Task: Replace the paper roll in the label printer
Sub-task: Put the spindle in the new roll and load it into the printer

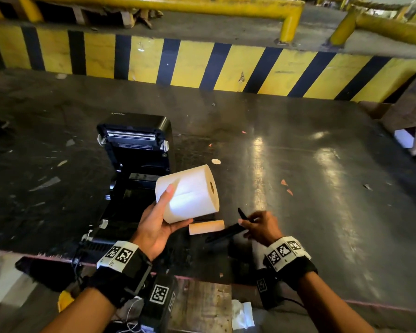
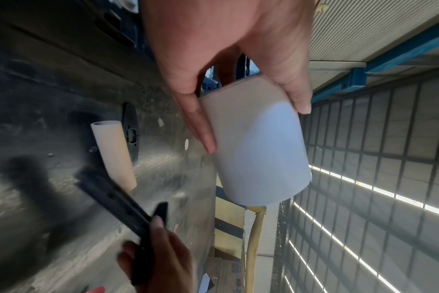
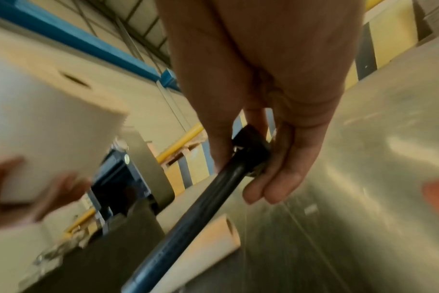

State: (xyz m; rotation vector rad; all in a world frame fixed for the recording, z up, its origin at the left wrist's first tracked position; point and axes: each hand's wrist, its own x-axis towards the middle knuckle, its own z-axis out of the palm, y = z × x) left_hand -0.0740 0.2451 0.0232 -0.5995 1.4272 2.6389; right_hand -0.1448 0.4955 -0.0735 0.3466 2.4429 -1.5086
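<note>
Dark, scuffed bench point(image 1: 298, 145), printer point(image 1: 135, 140) lid up. Left hand point(image 1: 154, 227) cups the new roll point(image 1: 187, 193), fingers curled round it; beside them the right hand point(image 1: 259, 227) pinches the black spindle point(image 1: 222, 234), apparently to thread it. Empty core point(image 1: 206, 227) lies between.

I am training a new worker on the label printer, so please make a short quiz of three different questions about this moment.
1. True or false: the lid of the label printer is closed.
2. Multiple choice: what does the left hand hold? A) the empty cardboard core B) the white paper roll C) a black pen
3. Fill in: the right hand grips the black ______, one end near the cardboard core that lies on the table.

Key:
1. False; the lid stands open.
2. B; the white paper roll is lifted beside the printer.
3. Spindle; it is not yet through the roll.
</note>
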